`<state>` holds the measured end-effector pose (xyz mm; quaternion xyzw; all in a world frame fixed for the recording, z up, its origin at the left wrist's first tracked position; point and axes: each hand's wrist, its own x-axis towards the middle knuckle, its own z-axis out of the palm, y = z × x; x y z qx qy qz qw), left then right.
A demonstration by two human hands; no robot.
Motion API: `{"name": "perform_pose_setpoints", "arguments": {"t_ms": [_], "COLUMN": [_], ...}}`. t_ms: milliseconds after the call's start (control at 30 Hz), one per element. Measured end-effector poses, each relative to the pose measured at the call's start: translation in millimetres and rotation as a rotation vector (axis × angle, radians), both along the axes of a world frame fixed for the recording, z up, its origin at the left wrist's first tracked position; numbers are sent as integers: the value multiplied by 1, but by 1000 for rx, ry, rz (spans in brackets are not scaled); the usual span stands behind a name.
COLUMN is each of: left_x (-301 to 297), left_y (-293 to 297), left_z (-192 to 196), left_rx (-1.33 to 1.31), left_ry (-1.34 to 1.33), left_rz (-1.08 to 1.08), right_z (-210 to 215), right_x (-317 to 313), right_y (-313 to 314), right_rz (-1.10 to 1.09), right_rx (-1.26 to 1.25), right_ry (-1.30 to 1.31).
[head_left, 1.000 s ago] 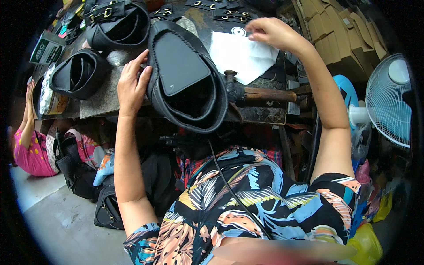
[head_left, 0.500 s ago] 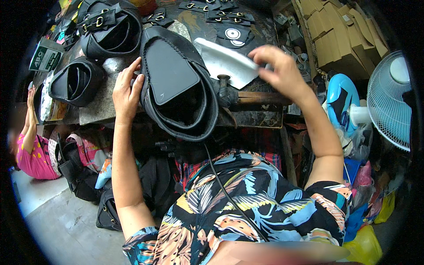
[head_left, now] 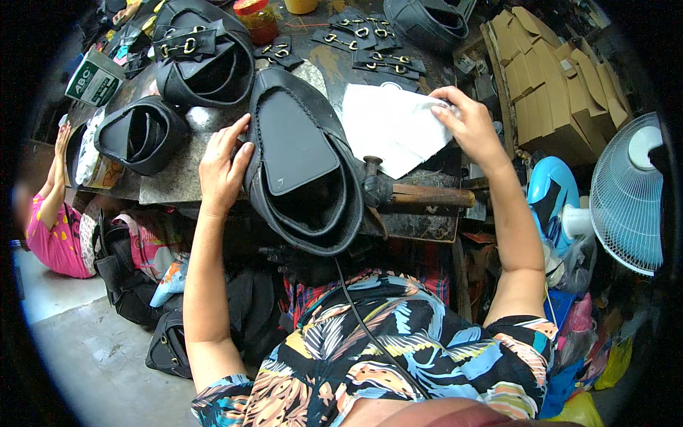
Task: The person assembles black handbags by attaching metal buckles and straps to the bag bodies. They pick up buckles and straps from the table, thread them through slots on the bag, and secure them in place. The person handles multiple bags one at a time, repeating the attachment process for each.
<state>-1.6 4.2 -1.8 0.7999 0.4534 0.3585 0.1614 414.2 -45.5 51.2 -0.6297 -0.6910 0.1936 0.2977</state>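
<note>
A black leather bag body [head_left: 293,146] lies at the table's front edge, a smooth panel on top and folded layers at its near end. Against its left side rests my left hand [head_left: 222,171], fingers stretched out, touching but not wrapped round it. To the right, my right hand [head_left: 466,124] pinches the upper right corner of a white sheet [head_left: 391,128]; I cannot tell if it is paper or thin plastic. Below the sheet lies a hammer [head_left: 420,194] with a wooden handle, its head beside the bag body.
More black bag bodies [head_left: 139,134] lie to the left and far right. Black straps with metal clasps [head_left: 370,43] and a red-lidded jar [head_left: 255,20] sit at the back. Cardboard [head_left: 551,85] and a fan [head_left: 626,192] stand at right. Another person [head_left: 57,228] is at far left.
My right hand was blurred at the sheet's right end; now it pinches the corner, and the sheet lies flatter and more spread. My left hand stays against the bag body. The whole view has shifted.
</note>
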Motion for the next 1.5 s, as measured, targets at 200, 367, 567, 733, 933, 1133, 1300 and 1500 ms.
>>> {"name": "perform_pose_setpoints", "arguments": {"t_ms": [200, 367, 567, 733, 933, 1133, 1300, 1500], "left_x": [-1, -1, 1, 1, 3, 0, 1, 2], "left_y": [0, -2, -5, -8, -6, -5, -4, -5], "left_z": [0, 3, 7, 9, 8, 6, 5, 7], "left_rx": [5, -28, -60, -65, -53, -56, -44, -42], "left_ry": [8, -3, -13, -14, -14, -29, -20, -22], "left_rz": [-10, -8, 12, 12, 6, -4, 1, -5], "right_z": [-24, -41, -30, -17, -15, -46, -20, 26], "right_x": [48, 25, 9, 9, -15, -50, -32, 4], "right_y": [81, 131, 126, 154, 214, 219, 197, 89], "right_rz": [-77, -16, 141, 147, -186, -199, -116, 416], "right_rx": [86, 136, -24, -40, 110, 122, -36, -310], "right_ry": [-299, -370, -496, -291, -266, -457, 480, 497]}}
